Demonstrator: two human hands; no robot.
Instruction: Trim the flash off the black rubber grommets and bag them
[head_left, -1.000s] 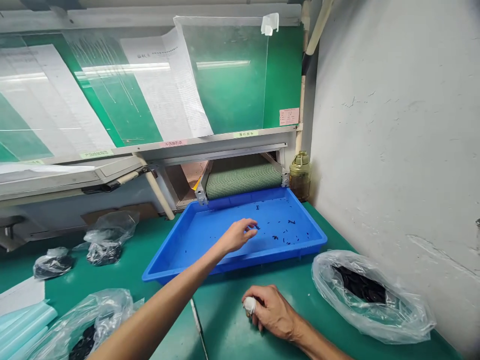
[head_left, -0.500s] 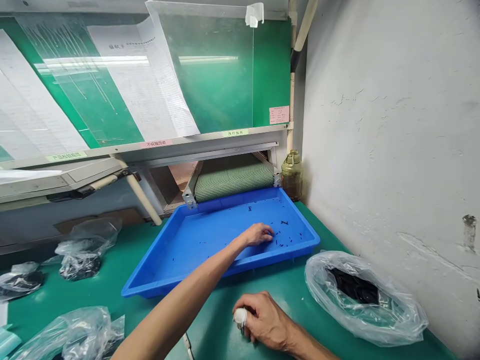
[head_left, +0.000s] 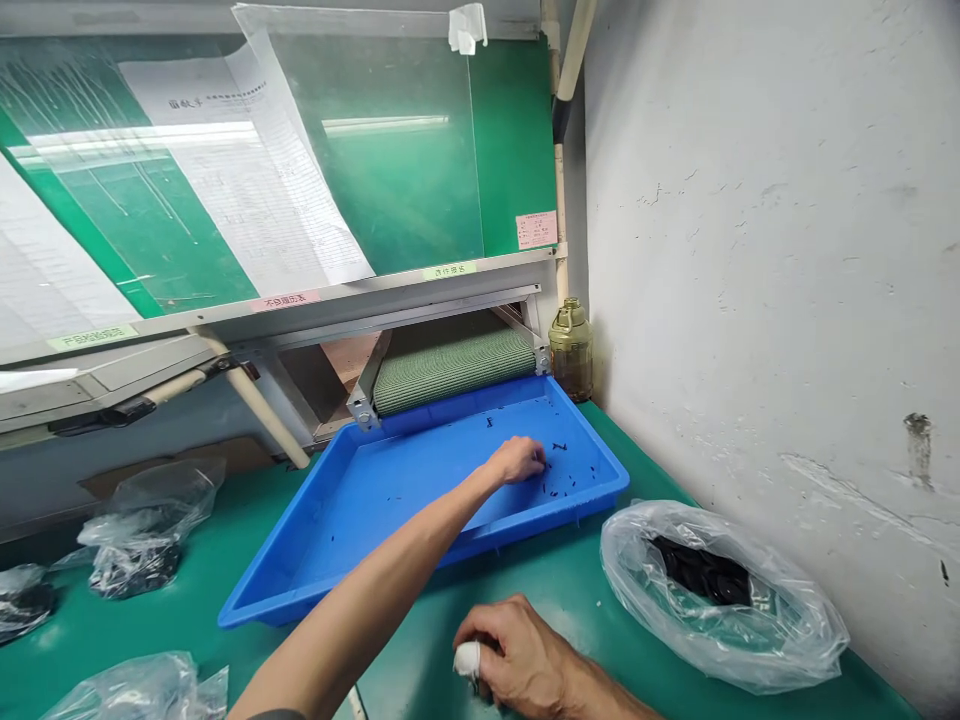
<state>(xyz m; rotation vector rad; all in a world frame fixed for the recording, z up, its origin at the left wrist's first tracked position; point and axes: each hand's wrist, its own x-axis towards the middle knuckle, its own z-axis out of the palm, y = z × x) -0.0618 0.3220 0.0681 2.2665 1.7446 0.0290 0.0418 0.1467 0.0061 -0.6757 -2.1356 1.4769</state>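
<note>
My left hand (head_left: 517, 460) reaches over the near rim of a blue plastic tray (head_left: 420, 465). Its fingers are bent down and pressed together at the tray floor, among small thin black pieces (head_left: 559, 447); whatever they pinch is hidden. Nearer to me, over the green tabletop, my right hand (head_left: 514, 655) is closed, with a white wrapping (head_left: 467, 658) round the thumb. Its curled fingers hide whatever may be inside. To the right of it lies an open clear plastic bag (head_left: 795, 630) with shiny black parts (head_left: 701, 572) in it.
A green conveyor belt (head_left: 457, 365) ends above the tray's far edge. A yellowish jug (head_left: 571, 350) stands in the corner by the white wall (head_left: 772, 250). Clear bags (head_left: 139, 550) with dark contents lie on the left. A slanted pale pipe (head_left: 270, 415) stands behind the tray.
The view has turned slightly, so most things sit farther left. My left hand's fingers have drawn together at the tray floor. My right hand stays closed over the tabletop.
</note>
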